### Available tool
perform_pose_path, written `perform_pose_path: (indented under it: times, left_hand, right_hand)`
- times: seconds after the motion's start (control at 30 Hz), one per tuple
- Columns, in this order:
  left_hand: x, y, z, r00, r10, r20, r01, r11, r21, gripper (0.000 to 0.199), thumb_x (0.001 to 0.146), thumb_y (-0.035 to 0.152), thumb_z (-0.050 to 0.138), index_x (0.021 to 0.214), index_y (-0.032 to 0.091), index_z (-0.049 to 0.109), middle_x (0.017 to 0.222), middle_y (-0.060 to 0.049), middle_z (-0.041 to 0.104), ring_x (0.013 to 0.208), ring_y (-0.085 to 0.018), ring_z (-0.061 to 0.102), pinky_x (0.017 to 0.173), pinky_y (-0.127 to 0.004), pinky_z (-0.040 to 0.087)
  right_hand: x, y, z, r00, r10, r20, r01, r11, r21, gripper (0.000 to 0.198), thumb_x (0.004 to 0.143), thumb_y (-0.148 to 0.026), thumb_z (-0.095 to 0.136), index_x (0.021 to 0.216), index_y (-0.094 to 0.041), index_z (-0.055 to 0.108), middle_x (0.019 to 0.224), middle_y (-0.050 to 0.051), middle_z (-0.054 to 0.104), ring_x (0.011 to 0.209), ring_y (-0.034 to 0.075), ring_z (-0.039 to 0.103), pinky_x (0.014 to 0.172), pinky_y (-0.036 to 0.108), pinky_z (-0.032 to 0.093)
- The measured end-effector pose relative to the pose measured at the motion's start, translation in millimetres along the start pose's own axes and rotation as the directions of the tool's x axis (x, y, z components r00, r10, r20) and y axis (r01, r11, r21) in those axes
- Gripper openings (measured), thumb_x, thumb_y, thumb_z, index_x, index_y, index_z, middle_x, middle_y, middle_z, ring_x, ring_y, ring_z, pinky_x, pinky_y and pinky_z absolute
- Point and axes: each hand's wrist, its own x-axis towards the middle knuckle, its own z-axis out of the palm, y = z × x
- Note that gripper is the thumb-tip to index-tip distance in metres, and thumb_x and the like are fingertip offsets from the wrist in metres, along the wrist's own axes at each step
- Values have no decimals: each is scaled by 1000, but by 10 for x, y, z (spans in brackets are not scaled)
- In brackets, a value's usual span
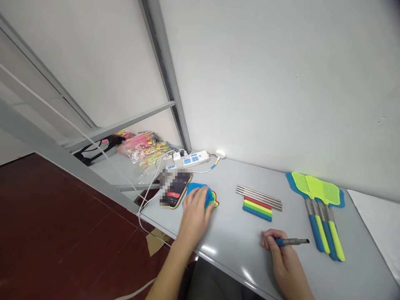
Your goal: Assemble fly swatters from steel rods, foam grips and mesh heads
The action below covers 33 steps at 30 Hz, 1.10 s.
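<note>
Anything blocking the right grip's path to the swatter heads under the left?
Only the left grip, which partly covers the swatter heads. Nothing else visible stands between them and the right grip, holding a blue handle; the loose handles lie just beyond that line.

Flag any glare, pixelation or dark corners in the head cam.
Head view: bright glare patches along the front edge of the grey table; blocky pixelation over part of the phone and beside it; white wall darkens at top right. Same view: metal rods remain distinguishable from one another.
</note>
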Motion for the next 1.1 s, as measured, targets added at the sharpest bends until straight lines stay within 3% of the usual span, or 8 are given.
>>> perform_pose_path:
  times: [0.1, 0.2, 0.53, 0.63, 0.77, 0.87, 1.0, 1.1]
  left_hand:
    - [-134, -305, -69, 998, -38, 40, 29, 980, 199, 49, 90, 31, 57, 137, 23, 47, 132, -11, 58, 131, -34, 38, 107, -56, 19]
    - [-258, -353, -32, 999, -28, 37, 16, 959, 282, 39, 93, 25, 51, 132, 24, 50, 124, -9, 65, 124, -30, 47, 107, -57, 17]
    - [-361, -248, 30, 980, 200, 22, -198, 944, 264, 24, 95, 19, 49, 113, 27, 63, 103, -3, 73, 105, -25, 58, 109, -56, 15]
    - [-333, -234, 44, 977, 212, 1, -206, 948, 244, 23, 94, 24, 52, 114, 26, 64, 107, -4, 72, 106, -25, 57, 109, -53, 19]
    - [-209, -219, 65, 993, 119, 19, -120, 967, 226, 55, 84, 43, 65, 134, 24, 52, 134, -10, 58, 120, -31, 48, 105, -50, 30]
    - [-144, -217, 104, 989, 91, 118, -117, 964, 238, 70, 79, 48, 69, 140, 27, 44, 141, -10, 51, 129, -33, 42, 109, -58, 21]
    - [-157, -244, 164, 982, 146, 116, -172, 949, 263, 43, 90, 39, 57, 132, 29, 53, 137, -8, 57, 126, -29, 49, 111, -61, 11]
    - [-169, -284, 157, 972, 233, -11, -220, 932, 288, 35, 93, 30, 53, 129, 29, 56, 132, -6, 61, 124, -27, 52, 112, -59, 13]
  right_hand:
    - [-8, 21, 9, 999, 15, 28, -13, 998, -56, 32, 93, -53, 43, 91, -24, 55, 70, 2, 60, 69, 22, 59, 69, 33, 43]
    - [-16, 41, 2, 999, 27, 28, -25, 996, -83, 32, 92, -54, 42, 93, -24, 54, 73, 2, 61, 70, 21, 59, 71, 32, 43]
    - [-30, 97, -73, 997, -8, 81, 22, 983, -182, 32, 94, -51, 39, 97, -23, 55, 81, 3, 64, 74, 20, 62, 71, 30, 47]
    - [-17, 129, -79, 997, -34, 72, 49, 976, -214, 33, 94, -50, 39, 96, -23, 57, 80, 4, 65, 73, 19, 63, 68, 29, 49]
    - [2, 151, -76, 996, -59, 62, 71, 974, -214, 33, 93, -50, 40, 96, -22, 58, 79, 4, 65, 71, 20, 64, 66, 29, 50]
    - [-2, 132, -71, 997, -61, 56, 71, 977, -203, 34, 93, -50, 40, 96, -22, 58, 78, 4, 66, 71, 20, 63, 66, 29, 50]
    - [-32, 33, -54, 998, -48, 40, 55, 981, -187, 34, 93, -51, 39, 95, -22, 58, 77, 4, 65, 70, 19, 62, 65, 29, 49]
    - [-43, -51, -48, 998, -55, 26, 59, 982, -179, 33, 94, -49, 38, 94, -22, 59, 77, 3, 64, 69, 19, 61, 66, 29, 49]
